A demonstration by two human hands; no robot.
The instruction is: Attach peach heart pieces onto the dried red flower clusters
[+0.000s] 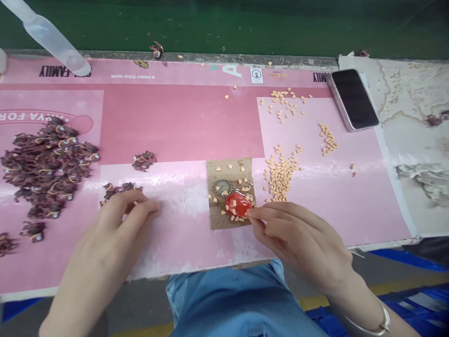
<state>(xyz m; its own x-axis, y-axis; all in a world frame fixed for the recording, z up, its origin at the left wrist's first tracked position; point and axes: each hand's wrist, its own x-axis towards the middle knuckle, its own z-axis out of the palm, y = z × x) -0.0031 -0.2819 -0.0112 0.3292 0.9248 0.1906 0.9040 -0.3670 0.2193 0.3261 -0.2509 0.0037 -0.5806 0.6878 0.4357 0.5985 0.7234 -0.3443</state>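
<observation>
My right hand [298, 236] has its thumb and fingertips pinched at the right edge of a red oval dish [235, 202]; whatever small thing may be between them is hidden. Small pale pieces lie in and around this dish, which rests on a brown cardboard square [219, 220] beside a round ridged cap [223, 187]. To the left, my left hand [121, 224] rests on the pink sheet with its fingers curled, next to a small dark purple clump [117, 188]. What its fingers hold, if anything, cannot be seen.
A large heap of dark purple bundles [49, 164] lies on the left. Pale pieces [280, 175] are piled right of the cardboard. A phone [354, 99] lies at the back right, and a translucent bottle [56, 42] is at the back left.
</observation>
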